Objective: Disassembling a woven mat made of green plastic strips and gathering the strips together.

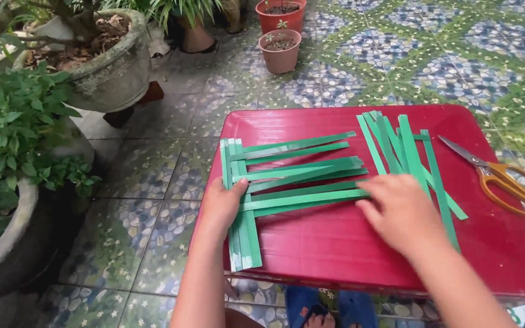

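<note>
- Left hand (221, 206) flat on the upright strips (238, 206) at the left of the weave (287, 176), fingers spread and pressing, not clamped on anything.
- Right hand (399, 212) laid on the right ends of the lowest cross strips (305, 199), fingers together and flat; no pinch visible, so pressing rather than gripping.
- Weave lying on the red table (347, 255), left of centre: a few green uprights crossed by about six long strips running off to the right.
- Judged early in the weaving: only the left edge interlaced, long free ends fanning out untidily toward the right, no uprights added further along.
- Spare strips (396, 143) piled loose at the table's upper right, partly under the right hand, apparently unused.
- Scissors (499, 176) with orange handles at the right edge, blades shut, well apart from both hands.
- Left to do, as far as visible: squaring up the cross strips, working the spare pile in, trimming the ends.
- Around the table: patterned tile floor (396, 54), large stone planters (110, 73) at the left, two small clay pots (279, 51) beyond, blue sandals (329, 307) below the table's near edge.
</note>
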